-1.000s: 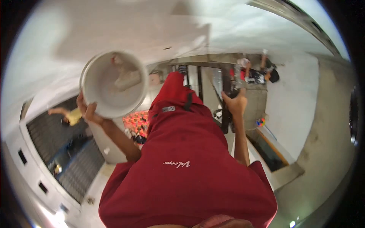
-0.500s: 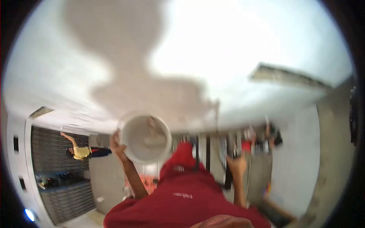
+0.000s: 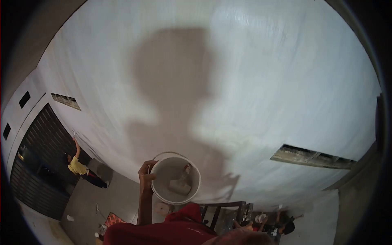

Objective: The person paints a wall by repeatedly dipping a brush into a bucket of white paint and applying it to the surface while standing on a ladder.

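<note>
My left hand [image 3: 146, 175] grips the rim of a white bucket [image 3: 197, 179] at its left side, with the thumb over the edge. The bucket is held up before the wall, and its thin handle stands above the far rim. Inside it lies a wide paintbrush [image 3: 179, 186], its handle leaning toward the upper right of the rim. Low in the view, my right hand [image 3: 242, 225] shows only in part, close to a dark ladder [image 3: 222, 205]. Its fingers are too small and dim to make out.
A pale wall [image 3: 265, 81] fills the front, with my shadow on it and a vent opening [image 3: 312, 157] at the right. A person in a yellow shirt [image 3: 77, 166] reaches to the wall at the left. Other people [image 3: 287, 228] are below right, near another bucket [image 3: 260, 217].
My view has tilted up toward the wall and become sharper. The bucket, still in my left hand, sits lower and further right in view. My right hand now appears lower, by the ladder.
</note>
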`<state>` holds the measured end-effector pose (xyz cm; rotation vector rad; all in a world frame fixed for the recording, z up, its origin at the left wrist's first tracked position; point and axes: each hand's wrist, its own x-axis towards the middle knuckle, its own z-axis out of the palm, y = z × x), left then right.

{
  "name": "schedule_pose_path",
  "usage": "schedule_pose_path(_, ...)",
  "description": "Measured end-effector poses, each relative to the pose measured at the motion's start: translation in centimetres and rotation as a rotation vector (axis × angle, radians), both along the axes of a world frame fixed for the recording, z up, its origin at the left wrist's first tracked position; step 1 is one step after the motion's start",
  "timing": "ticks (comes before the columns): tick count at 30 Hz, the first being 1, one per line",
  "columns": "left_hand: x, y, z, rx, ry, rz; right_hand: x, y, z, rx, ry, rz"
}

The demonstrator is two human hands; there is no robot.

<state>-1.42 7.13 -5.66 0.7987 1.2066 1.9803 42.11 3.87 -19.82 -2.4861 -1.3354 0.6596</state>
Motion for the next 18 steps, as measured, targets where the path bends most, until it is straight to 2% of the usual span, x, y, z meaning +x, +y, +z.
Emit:
schedule_pose_path(2,0.4,-0.1,0.5,0.015,-0.023,-0.005,0.1,-0.6,2.1,-0.116,0.142,0.084)
schedule_pose_path(3,0.4,-0.1,0.5,0.033,-0.026,-0.004,-0.2,-0.8,3.1,-0.090,0.167,0.082)
schedule_pose_path(9,0.5,-0.6,-0.2,0.025,-0.065,0.026,-0.5,0.5,3.3,-0.082,0.077,0.050)
schedule_pose_path(11,-0.4,-0.6,-1.7,0.012,0.002,0.110,0.0,1.1,1.6,-0.034,0.048,0.013)
schedule_pose_path(13,-1.7,-1.2,-3.9,-0.002,0.092,0.207,0.6,1.9,-2.1,0.148,0.025,-0.028)
schedule_pose_path(15,-4.9,-2.2,-6.5,-0.037,0.274,0.285,0.9,2.8,-3.5,0.095,0.015,-0.027)
schedule_pose_path(16,-4.9,-2.9,-5.1,-0.172,0.345,0.328,0.5,3.6,-2.6,0.033,0.001,-0.026)
schedule_pose_path(17,-4.8,-3.5,-4.9,-0.191,0.465,0.413,0.7,4.0,-3.2,0.009,-0.007,-0.010)
schedule_pose_path(18,-4.4,-3.9,-4.6,-0.167,0.469,0.462,0.3,4.3,-2.9,0.061,-0.064,0.006)
